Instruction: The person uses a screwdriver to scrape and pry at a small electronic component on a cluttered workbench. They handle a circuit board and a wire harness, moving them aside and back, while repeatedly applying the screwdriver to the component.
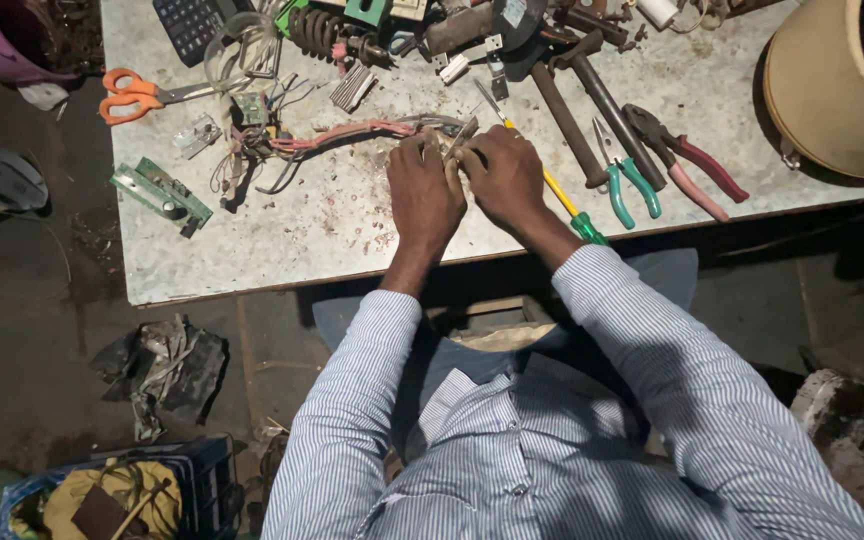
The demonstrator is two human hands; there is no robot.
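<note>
Cluttered workshop desk (252, 250), scratched grey top. Left hand (422, 190) and right hand (502, 175) meet near the front edge, each grip clenched on a small pale part (449, 160) trailing pink wiring (342, 133). Work appears midway; the part is not yet freed. Green-handled screwdriver (564, 200) lies beside the right wrist.

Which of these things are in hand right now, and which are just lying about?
In hand: left hand and right hand pinch the end of the pink wire bundle.

Lying about: orange scissors, yellow screwdriver, green pliers, red pliers, green circuit board.
</note>
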